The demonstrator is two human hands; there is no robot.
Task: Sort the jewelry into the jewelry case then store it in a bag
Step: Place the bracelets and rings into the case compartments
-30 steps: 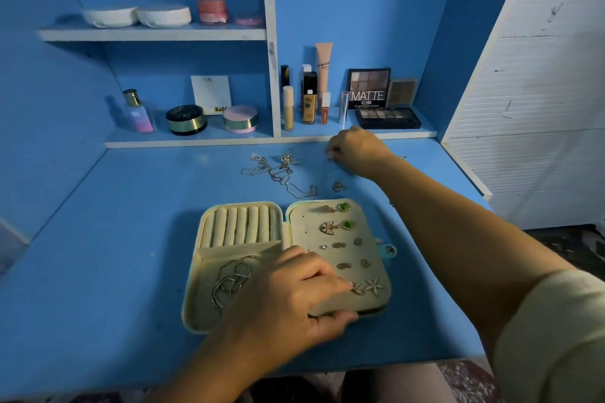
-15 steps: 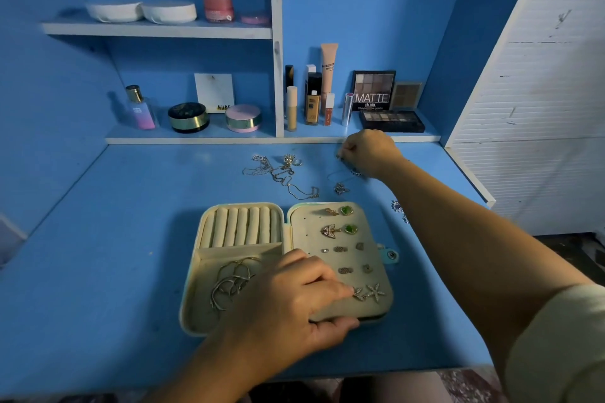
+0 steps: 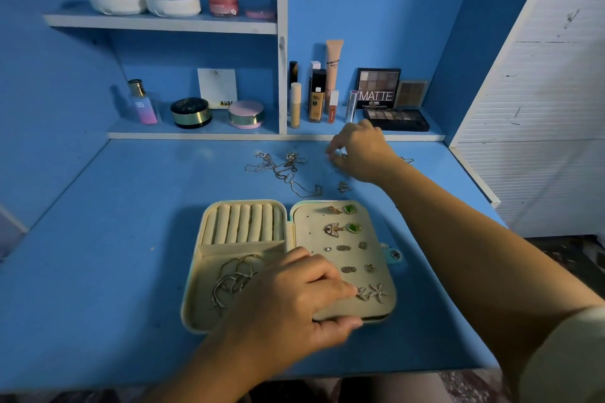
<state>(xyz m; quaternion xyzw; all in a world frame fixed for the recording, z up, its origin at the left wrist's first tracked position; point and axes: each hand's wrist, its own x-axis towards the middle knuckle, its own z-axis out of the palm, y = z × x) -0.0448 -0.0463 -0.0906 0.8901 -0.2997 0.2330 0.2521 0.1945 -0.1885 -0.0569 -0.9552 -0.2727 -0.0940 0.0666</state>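
Well into the sorting, by the look of it, but not home yet. Steadying the jewelry case (image 3: 203,314), open flat on the near middle of the bench (image 3: 98,255), with the left hand (image 3: 294,301): fingers curled over the right-hand earring panel, thumb tucked under its near edge, gripping it. Plenty filed on that panel already: a green pair (image 3: 350,209) at the far end, small studs (image 3: 343,248) down the middle, starfish earrings (image 3: 376,293) right beside the fingertips at the near end. Over in the left half, hoop earrings (image 3: 232,281) heaped in the near compartment, and nothing to be seen slotted between the ring rolls (image 3: 242,222) at the far end. Reaching out with the right hand (image 3: 357,150) to the far side of the bench, just short of the shelf (image 3: 196,135), fingers curled down onto something small and shiny; too blurred to say whether pinching it or merely touching it. Left to sort, then: a tangle of chains (image 3: 281,170) lying loose beyond the case, and a small pendant-like piece (image 3: 343,187) just off its far edge. Probably past halfway on earrings, barely started on necklaces. After that, closing the case with its snap tab (image 3: 394,254) and tucking it into a bag, with no bag anywhere in sight yet.
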